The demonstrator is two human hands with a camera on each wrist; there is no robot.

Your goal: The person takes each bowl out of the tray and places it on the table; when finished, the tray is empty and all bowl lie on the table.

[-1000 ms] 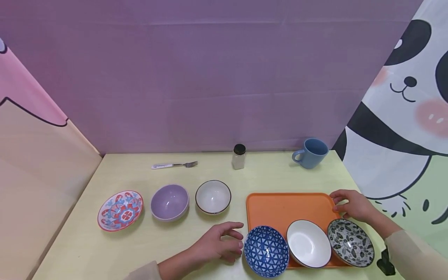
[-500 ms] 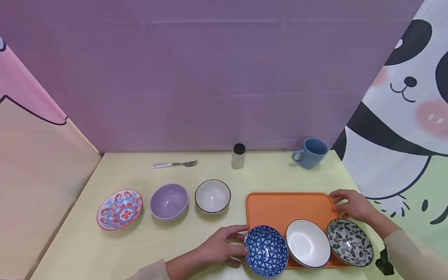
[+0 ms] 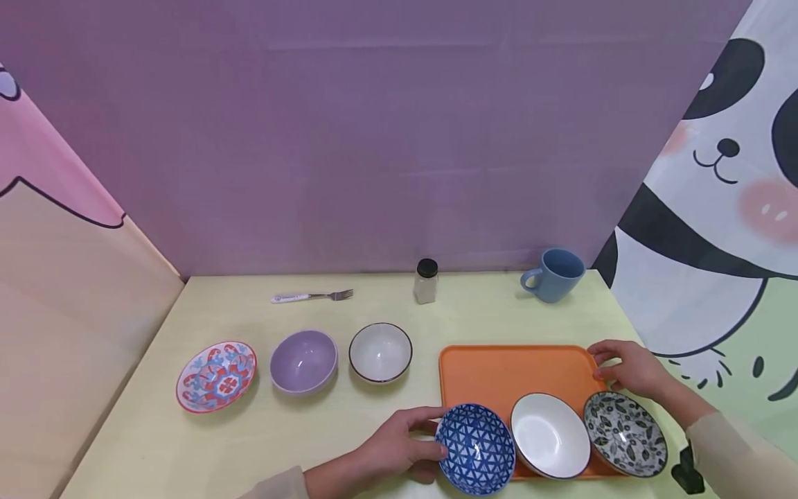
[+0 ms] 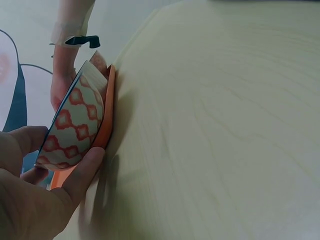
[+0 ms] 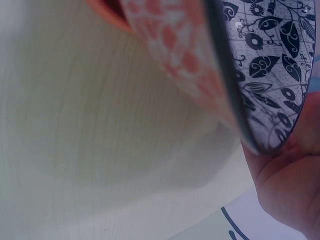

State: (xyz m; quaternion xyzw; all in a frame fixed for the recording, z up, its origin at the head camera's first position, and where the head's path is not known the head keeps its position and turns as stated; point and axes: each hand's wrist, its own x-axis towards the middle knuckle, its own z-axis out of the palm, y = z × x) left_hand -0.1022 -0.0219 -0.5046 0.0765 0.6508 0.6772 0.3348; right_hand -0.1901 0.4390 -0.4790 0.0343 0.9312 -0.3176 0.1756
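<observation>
My left hand [image 3: 395, 447] is at the left side of the blue-and-white patterned bowl [image 3: 476, 449], its fingertips at the rim and wall. In the left wrist view, that bowl's red-patterned outside [image 4: 74, 125] stands between its fingers, one low by the tray edge. My right hand [image 3: 630, 366] grips the right edge of the orange tray [image 3: 511, 371]. On the tray's near part stand the blue bowl, a white bowl with a dark rim [image 3: 550, 435] and a black-and-white leaf-patterned bowl [image 3: 625, 434]. The leaf bowl partly hides the right hand [image 5: 290, 185] in the right wrist view.
Left of the tray stand a white bowl with a dark rim [image 3: 380, 352], a purple bowl [image 3: 303, 362] and a red-and-blue patterned dish [image 3: 216, 376]. Along the back are a fork [image 3: 312, 296], a black-capped jar [image 3: 426, 283] and a blue mug [image 3: 558, 276].
My left hand has moved right, from just beside the blue bowl to its rim. The right hand, the tray and the bowls stay where they were.
</observation>
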